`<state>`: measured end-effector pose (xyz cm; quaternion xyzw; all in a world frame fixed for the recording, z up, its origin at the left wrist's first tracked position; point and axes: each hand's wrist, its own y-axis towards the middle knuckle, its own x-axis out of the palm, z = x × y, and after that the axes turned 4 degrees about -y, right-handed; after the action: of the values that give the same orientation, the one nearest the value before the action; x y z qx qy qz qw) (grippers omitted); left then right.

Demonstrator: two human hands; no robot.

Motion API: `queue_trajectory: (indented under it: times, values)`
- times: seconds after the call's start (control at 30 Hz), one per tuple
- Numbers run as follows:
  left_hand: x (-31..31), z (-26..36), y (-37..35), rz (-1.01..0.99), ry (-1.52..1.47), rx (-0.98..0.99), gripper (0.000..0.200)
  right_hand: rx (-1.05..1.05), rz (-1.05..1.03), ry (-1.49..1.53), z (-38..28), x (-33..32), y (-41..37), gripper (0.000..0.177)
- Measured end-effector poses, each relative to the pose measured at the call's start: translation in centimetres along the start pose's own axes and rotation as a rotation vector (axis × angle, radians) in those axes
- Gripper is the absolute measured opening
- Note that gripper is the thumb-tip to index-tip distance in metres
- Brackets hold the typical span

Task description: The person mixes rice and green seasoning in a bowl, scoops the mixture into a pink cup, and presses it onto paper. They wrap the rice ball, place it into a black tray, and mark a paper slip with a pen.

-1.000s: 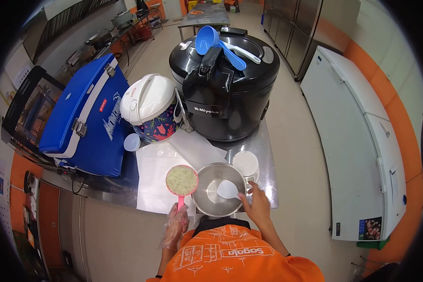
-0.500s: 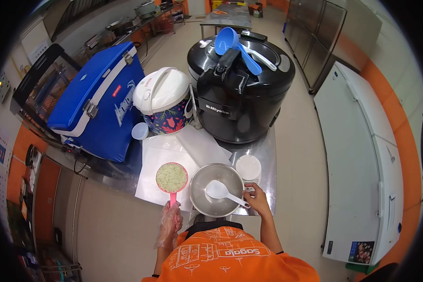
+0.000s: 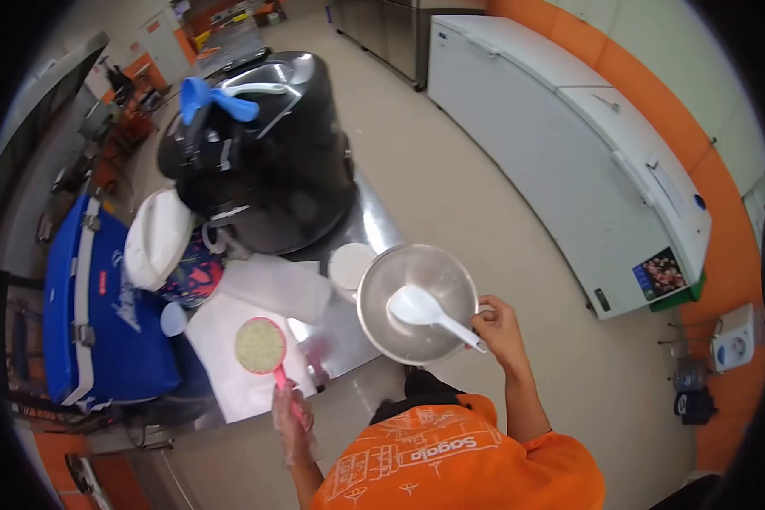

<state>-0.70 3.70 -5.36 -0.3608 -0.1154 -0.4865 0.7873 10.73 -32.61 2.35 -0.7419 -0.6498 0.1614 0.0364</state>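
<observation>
My left hand, in a clear plastic glove, is closed around the handle of a pink scoop. Pale greenish rice fills the scoop's round cup, which is over white paper. With its fingers at the rim, my right hand grips a stainless steel bowl beyond the table's right edge. Inside the bowl leans a white serving spoon, its handle across the rim close to my right fingers. A round white lidded container is just left of the bowl.
A big black cooker stands at the back of the metal table, with blue and white scoops on top. Left are a flower-patterned rice cooker, a small cup and a blue cooler box. A chest freezer stands right.
The view has swung to the right. My right hand has carried the bowl, with the spoon in it, rightward past the table's edge. The filled scoop stays in my left hand.
</observation>
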Motion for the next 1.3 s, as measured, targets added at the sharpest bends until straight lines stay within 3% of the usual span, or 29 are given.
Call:
queue_trajectory:
  times: [0.13, 0.3, 0.4, 0.5, 0.6, 0.67, 0.7, 0.8, 0.93, 0.97, 1.07, 1.17, 1.27, 1.3]
  values:
    - [5.0, -2.1, -0.1, -0.025, -0.073, 0.058, 0.018, -0.039, 0.271, -0.111, 0.0, -7.6, 3.6, 0.027]
    - [10.4, -6.2, 3.1, 0.134, -0.117, 0.121, 0.022, -0.002, 0.425, -0.24, 8.0, -12.0, 17.1, 0.025]
    - [14.5, -9.0, 6.5, 0.212, -0.243, 0.243, 0.024, -0.136, 0.338, -0.303, 15.6, -11.9, 27.9, 0.026]
    - [19.6, -9.5, 9.3, 0.258, -0.22, 0.291, 0.022, 0.002, 0.212, -0.254, 19.6, -9.8, 36.0, 0.029]
    - [20.3, -10.3, 8.9, 0.42, -0.204, 0.33, 0.023, -0.035, 0.091, -0.377, 23.5, -6.3, 42.1, 0.03]
    - [23.1, -10.2, 8.6, 0.396, -0.23, 0.316, 0.023, -0.009, 0.011, -0.369, 24.2, -3.0, 44.7, 0.032]
    - [25.0, -10.4, 8.7, 0.528, -0.147, 0.36, 0.024, -0.018, 0.0, -0.377, 24.5, -1.0, 45.9, 0.032]
    - [24.8, -11.1, 8.0, 0.575, -0.187, 0.375, 0.025, -0.018, -0.08, -0.441, 24.9, 4.5, 49.5, 0.025]
    - [24.1, -11.2, 5.8, 0.899, 0.11, 0.198, 0.042, 0.001, -0.227, -0.493, 24.1, 9.9, 53.5, 0.021]
    - [25.6, -11.1, 6.0, 1.078, 0.149, 0.172, 0.042, -0.006, -0.233, -0.517, 24.2, 11.3, 54.5, 0.021]
    - [24.1, -11.5, 3.9, 1.114, 0.192, 0.193, 0.044, 0.003, -0.245, -0.538, 25.0, 13.5, 56.1, 0.022]
    - [28.9, -12.0, 5.8, 1.29, 0.215, 0.351, 0.038, 0.014, -0.284, -0.586, 24.5, 13.4, 56.3, 0.022]
    - [27.9, -10.8, 5.1, 0.829, -0.077, 0.214, 0.034, 0.063, -0.369, -0.645, 23.4, 11.0, 55.0, 0.023]
    - [32.4, -10.4, 8.4, 1.055, -0.085, 0.256, 0.037, 0.077, -0.402, -0.662, 23.1, 10.2, 54.7, 0.023]
